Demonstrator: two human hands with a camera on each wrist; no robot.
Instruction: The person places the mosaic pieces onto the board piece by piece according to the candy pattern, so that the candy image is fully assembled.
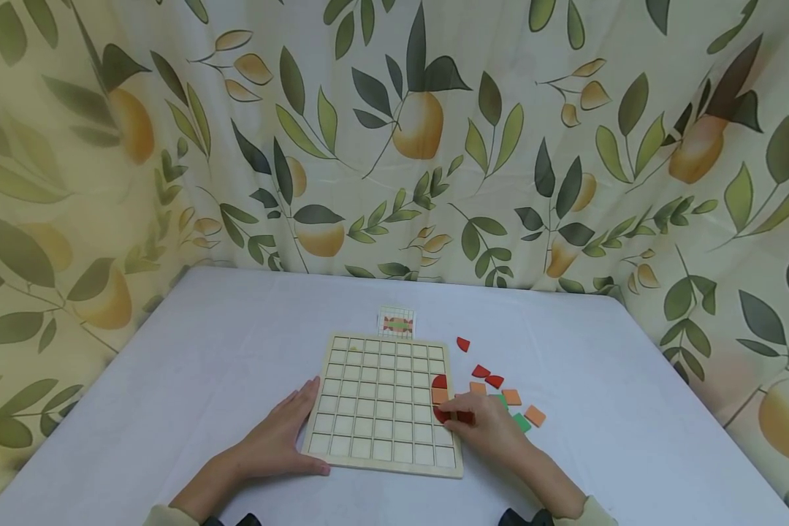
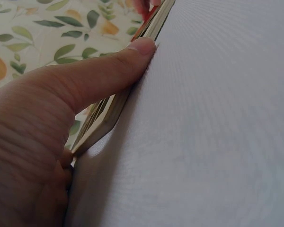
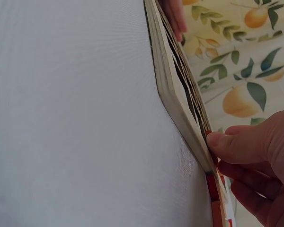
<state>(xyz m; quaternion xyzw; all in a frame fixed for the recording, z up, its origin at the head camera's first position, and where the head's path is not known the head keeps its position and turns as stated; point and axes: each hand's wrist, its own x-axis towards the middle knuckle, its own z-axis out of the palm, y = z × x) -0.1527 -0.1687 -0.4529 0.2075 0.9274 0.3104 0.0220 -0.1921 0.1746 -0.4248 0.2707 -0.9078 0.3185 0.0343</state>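
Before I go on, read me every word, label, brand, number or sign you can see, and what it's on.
None can be read.
Small card: coloured pattern on a grid; any print is too small to read.
Grid board: no lettering visible.
Loose pieces: no markings visible.
Curtain: leaves and fruit only.

We face white-covered table (image 1: 565,343); beyond far edge, we see pale curtain (image 1: 381,172), fruit-and-leaf print in orange and green, spanning left to right.
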